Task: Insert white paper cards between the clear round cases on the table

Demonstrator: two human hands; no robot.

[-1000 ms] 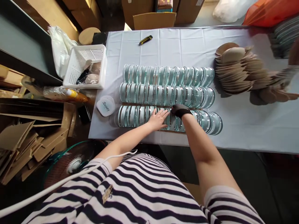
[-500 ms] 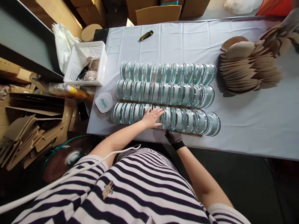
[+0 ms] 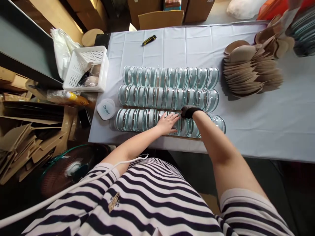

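Observation:
Three rows of clear, teal-tinted round containers lie on their sides across the white table: a front row (image 3: 134, 119), a middle row (image 3: 147, 97) and a back row (image 3: 147, 77). My bare left hand (image 3: 168, 124) rests flat on the front row with its fingers spread. My right hand (image 3: 190, 112), in a dark glove, reaches over the front row to the gap by the middle row. Its fingers are mostly hidden, so any grip is unclear. A rounded white piece with "Sbeauty" lettering (image 3: 106, 109) lies left of the rows.
A black-and-yellow utility knife (image 3: 149, 40) lies at the back. At the left edge stands a white basket (image 3: 105, 73) with bagged items. Stacked tan pads (image 3: 242, 72) sit right. Teal stacked pieces (image 3: 305, 32) stand far right. A fan (image 3: 73, 170) is below left.
My right hand has moved from the table's front edge up over the front row. My left hand has shifted slightly right along that row. Teal stacked pieces now show at far right.

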